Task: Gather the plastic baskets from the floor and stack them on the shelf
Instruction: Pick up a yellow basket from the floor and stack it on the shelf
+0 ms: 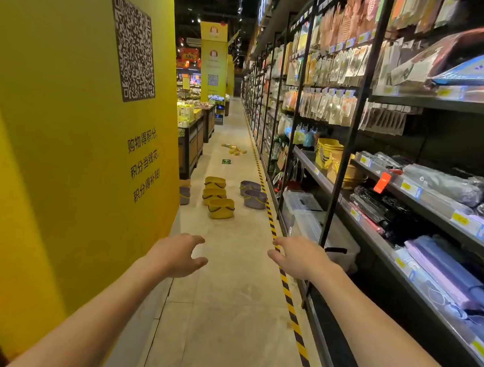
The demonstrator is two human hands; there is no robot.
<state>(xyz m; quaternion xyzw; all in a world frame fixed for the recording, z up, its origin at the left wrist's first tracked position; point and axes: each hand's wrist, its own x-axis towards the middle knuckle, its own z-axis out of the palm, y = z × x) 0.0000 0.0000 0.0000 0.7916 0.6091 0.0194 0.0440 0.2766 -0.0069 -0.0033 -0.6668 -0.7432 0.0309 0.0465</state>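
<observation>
- We hold our left hand [179, 255] and our right hand [297, 258] out ahead at about the same height, side by side and apart; both lie loose, fingers spread and slightly bent, gripping nothing.
- Beyond the fingertips lies the pale tiled floor [234, 286]; the yellow-and-black striped floor tape [291, 303] passes under the right hand and runs on toward twelve o'clock.
- The three yellow oval plastic baskets [221, 208] stand well ahead on the floor, at about one o'clock from the left hand and eleven o'clock from the right; they sit one just behind another, so the row's long axis runs up the aisle toward twelve.
- The two grey oval plastic baskets [255, 199] stand just beside the tape, at roughly eleven o'clock from the right hand; we judge the right hand the nearer for these and the left for the yellow row.
- A lone grey plastic basket [184, 195] sits at the foot of the tall yellow pillar [76, 137], at twelve o'clock from the left hand and partly hidden by it.
- The black metal shelf [313, 168] runs along our three o'clock side; a stack of yellow plastic baskets [328, 151] already sits on it, at about one o'clock beyond the right hand.
- We judge the floor baskets not yet picked up; the coming move calls for a walk straight ahead, then a reach down.
</observation>
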